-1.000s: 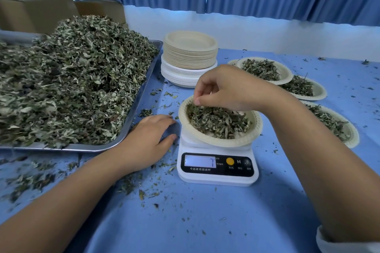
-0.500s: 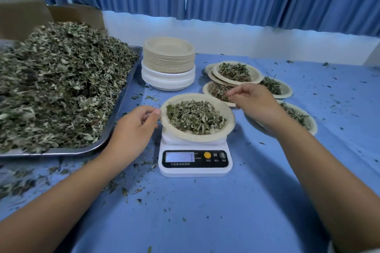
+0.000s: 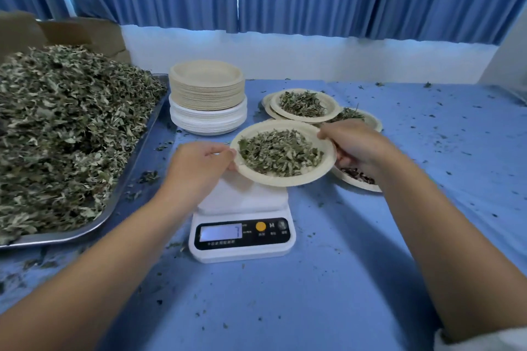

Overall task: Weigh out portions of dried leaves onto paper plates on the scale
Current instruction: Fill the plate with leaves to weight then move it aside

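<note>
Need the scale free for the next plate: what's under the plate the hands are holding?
The scale shows its bare white platform below the held plate, at its near rim; another filled plate lies below its right edge. The platform's far part is covered.

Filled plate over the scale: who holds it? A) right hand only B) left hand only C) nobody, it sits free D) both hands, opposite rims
D: the left hand grips the filled paper plate at its left rim, the right hand at its right rim, above the scale.
</note>
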### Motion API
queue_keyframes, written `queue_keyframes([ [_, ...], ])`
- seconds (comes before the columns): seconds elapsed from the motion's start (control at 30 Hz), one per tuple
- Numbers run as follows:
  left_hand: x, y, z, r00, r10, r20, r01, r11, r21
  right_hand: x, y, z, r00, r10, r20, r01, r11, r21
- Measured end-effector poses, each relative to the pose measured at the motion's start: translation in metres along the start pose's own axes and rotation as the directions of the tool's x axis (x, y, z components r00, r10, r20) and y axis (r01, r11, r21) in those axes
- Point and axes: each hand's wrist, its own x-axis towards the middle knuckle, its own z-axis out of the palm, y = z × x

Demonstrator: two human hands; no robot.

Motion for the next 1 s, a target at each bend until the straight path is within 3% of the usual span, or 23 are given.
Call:
queue_keyframes([
  [0.2, 0.013, 0.042, 0.05, 0.985, 0.064, 0.16, -0.08, 0.992, 0.095, 0.016, 0.01, -0.051, 0.985, 0.027, -0.168, -0.028, 1.0, -0.003],
  [0.43, 0.026, 0.076, 0.123, 0.959, 0.023, 0.284, -0.03, 0.999, 0.021, 0.051, 0.038, -0.116, 0.961, 0.09, -0.262, -0.103, 0.994, -0.035],
  [0.67, 0.049, 0.099, 0.183, 0.963, -0.014, 0.271, -0.009, 0.996, 0.085, 0.086, 0.062, -0.143, 0.919, 0.105, -0.379, -0.11, 0.994, 0.008],
  [1.0, 0.061, 0.085, 0.206, 0.976, 0.115, 0.185, -0.151, 0.969, 0.196, 0.112, 0.087, -0.133, 0.888, 0.153, -0.434, -0.134, 0.988, 0.074],
])
